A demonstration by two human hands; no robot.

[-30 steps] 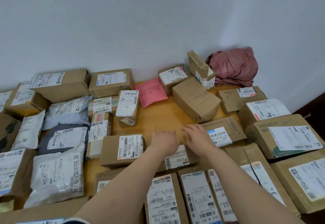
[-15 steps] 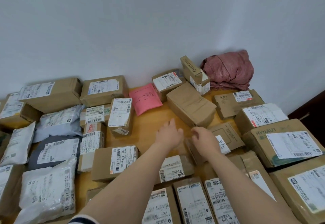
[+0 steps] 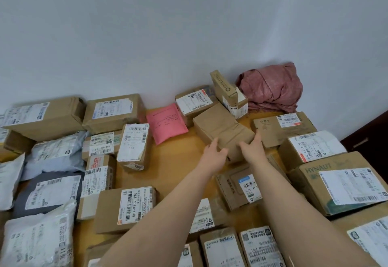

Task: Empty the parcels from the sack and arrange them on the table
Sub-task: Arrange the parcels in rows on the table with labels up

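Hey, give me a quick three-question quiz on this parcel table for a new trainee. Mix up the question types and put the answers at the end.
1. True or false: the left hand and the right hand both touch the plain brown box.
2. Multiple choice: which parcel lies just left of that box on the table? A) pink mailer B) grey bag C) white bag
3. Short answer: what word is printed on the large carton at the right?
Key: 1 true; 2 A; 3 HYNAUT.
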